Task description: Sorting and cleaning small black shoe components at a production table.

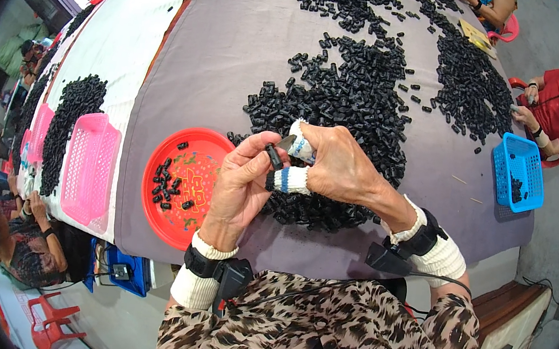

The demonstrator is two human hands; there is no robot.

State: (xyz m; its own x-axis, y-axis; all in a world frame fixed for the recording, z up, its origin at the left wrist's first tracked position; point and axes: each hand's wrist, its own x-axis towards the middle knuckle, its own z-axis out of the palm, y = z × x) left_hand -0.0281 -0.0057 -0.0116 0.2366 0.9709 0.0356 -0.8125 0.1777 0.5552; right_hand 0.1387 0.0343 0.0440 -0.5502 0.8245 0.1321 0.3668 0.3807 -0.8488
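My left hand [241,170] is closed, pinching a small black cylindrical piece [273,157] between thumb and fingers. Against the far end of that piece, my right hand [340,164] grips a small grey metal blade [286,142]; its handle is hidden in the grip. White knitted covers [293,179] with blue stripes wrap the right thumb and forefinger. Both hands are above a big heap of similar black pieces [344,99]. Left of my left hand, a round red plate [199,229] with a printed pattern holds several of the pieces.
A grey cloth [203,60] covers my table. At the right edge stands a blue basket [537,175] beside a seated person in red. A pink basket [89,172] and another black heap [76,111] lie on the white-covered table to the left, where other people sit.
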